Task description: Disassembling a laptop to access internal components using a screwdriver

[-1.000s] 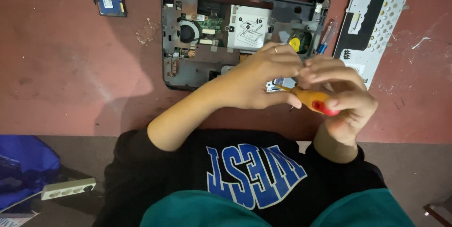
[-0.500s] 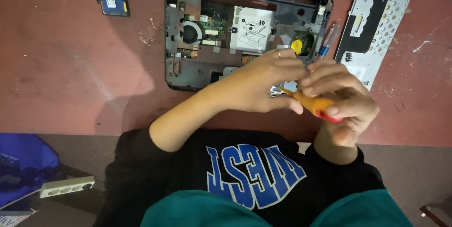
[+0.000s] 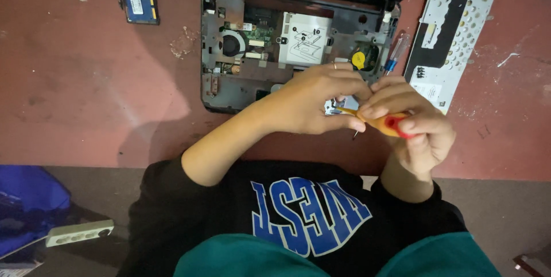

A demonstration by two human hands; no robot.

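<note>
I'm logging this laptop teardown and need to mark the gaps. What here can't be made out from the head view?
- Small metal part: mostly hidden by the left hand; its kind is unclear.
- Screwdriver: the right hand wraps its handle, and its tip is too small to tell.
- Laptop: lid cut off by the top edge.
- Blue bag: cut off at the left edge.

Little has moved. Both hands have drifted slightly right and down over the open laptop (image 3: 298, 41). The right hand (image 3: 413, 125) has turned the orange screwdriver (image 3: 390, 123) a bit, its red end now facing up more. The left hand (image 3: 315, 102) seems closed tighter on the small metal part (image 3: 338, 106), though fingers hide most of it.
</note>
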